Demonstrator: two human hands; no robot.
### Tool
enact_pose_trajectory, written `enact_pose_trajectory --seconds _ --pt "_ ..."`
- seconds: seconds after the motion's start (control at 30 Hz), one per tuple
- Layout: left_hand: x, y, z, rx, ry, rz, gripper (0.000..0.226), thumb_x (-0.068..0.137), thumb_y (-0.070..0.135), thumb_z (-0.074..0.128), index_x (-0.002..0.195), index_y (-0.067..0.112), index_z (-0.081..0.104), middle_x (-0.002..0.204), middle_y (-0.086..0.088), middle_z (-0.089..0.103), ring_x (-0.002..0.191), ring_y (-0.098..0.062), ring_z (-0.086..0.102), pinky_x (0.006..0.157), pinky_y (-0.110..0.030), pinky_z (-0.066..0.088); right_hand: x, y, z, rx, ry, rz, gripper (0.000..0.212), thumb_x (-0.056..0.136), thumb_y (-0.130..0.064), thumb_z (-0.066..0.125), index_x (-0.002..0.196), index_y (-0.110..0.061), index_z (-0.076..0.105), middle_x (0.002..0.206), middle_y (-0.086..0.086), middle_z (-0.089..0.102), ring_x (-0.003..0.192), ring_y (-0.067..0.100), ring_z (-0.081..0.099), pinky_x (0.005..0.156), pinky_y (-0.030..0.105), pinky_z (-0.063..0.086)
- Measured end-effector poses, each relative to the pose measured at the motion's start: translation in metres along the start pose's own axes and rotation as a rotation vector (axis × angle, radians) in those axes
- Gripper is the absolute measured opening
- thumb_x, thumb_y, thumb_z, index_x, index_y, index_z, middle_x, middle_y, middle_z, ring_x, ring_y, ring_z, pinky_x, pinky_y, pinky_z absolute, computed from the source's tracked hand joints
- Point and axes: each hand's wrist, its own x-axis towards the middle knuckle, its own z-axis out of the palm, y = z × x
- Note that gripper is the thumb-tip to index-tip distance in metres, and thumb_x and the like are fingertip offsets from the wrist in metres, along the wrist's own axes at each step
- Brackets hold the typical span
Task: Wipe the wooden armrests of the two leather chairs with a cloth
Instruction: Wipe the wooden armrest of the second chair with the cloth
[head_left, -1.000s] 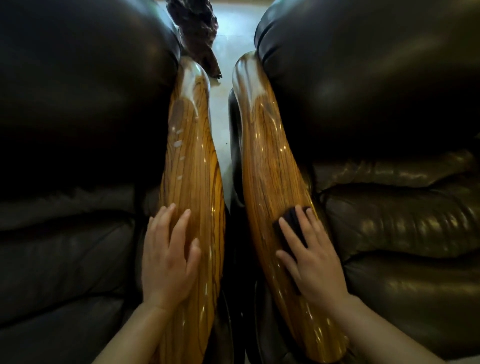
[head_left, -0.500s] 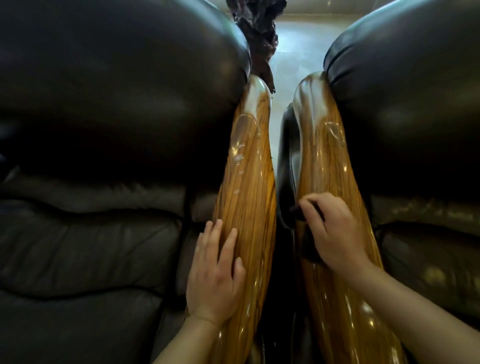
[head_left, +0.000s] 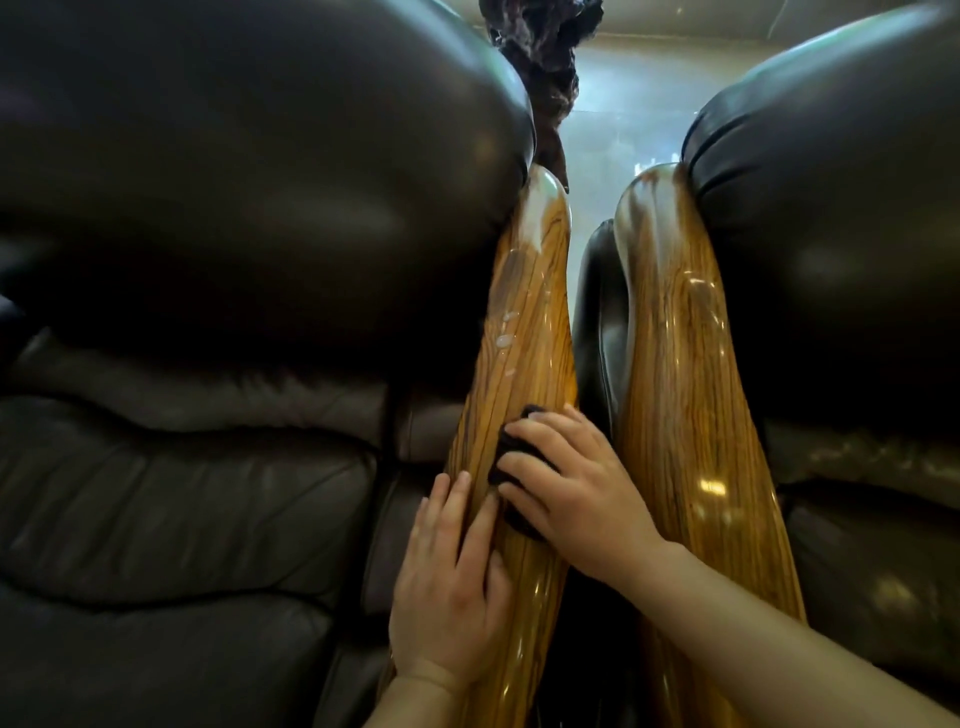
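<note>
Dark cloth (head_left: 511, 457) is now lying on the left chair's wooden armrest (head_left: 524, 332), no longer on the right armrest (head_left: 675, 374). Right hand (head_left: 569, 488) is pressing it, fingers spread flat. Left hand (head_left: 452, 587) is resting open just beside. Both armrests are running lengthwise away from the camera, between the leather chairs (head_left: 208, 260).

Overall: dim, warm indoor scene.
Light source: pale brightness from the floor (head_left: 618, 119) at top centre.
Glare: white highlights on the glossy wooden armrests (head_left: 670, 332); soft sheen on the leather chairs (head_left: 260, 171).
Shadows: deep black under the chair backs.
Distortion: wide-angle bulging at the edges.
Sharpness: slightly soft throughout.
</note>
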Motion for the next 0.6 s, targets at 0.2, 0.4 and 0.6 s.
enact_pose_trajectory --seconds 0.2,0.4,0.6 --pt "0.001 0.002 -0.002 -0.010 -0.010 0.001 0.052 0.092 0.029 0.043 0.143 0.024 0.042 0.158 -0.001 0.031 0.149 -0.020 0.019 0.113 -0.050 0.033 0.050 -0.003 0.001 0.083 0.073 0.360 0.040 0.103 -0.040 0.042 0.131 -0.022 0.062 0.151 0.002 0.048 0.149 0.024 0.028 0.123 0.047 0.017" --pt "0.001 0.005 -0.005 -0.015 -0.001 0.008 0.048 0.092 0.029 0.044 0.138 0.018 0.050 0.154 -0.006 0.038 0.148 -0.023 0.022 0.109 -0.053 0.039 0.019 0.008 -0.005 0.066 0.004 0.102 0.035 0.103 -0.036 0.048 0.128 -0.018 0.065 0.148 0.005 0.051 0.147 0.022 0.032 0.120 0.045 0.027" --pt "0.038 0.006 -0.013 0.005 -0.024 0.058 0.043 0.094 0.035 0.044 0.133 0.018 0.047 0.152 -0.006 0.034 0.149 -0.017 0.016 0.115 -0.040 0.030 0.061 -0.008 -0.001 0.100 0.066 0.393 0.034 0.101 -0.033 0.051 0.129 -0.019 0.064 0.149 0.004 0.051 0.147 0.025 0.032 0.120 0.048 0.027"
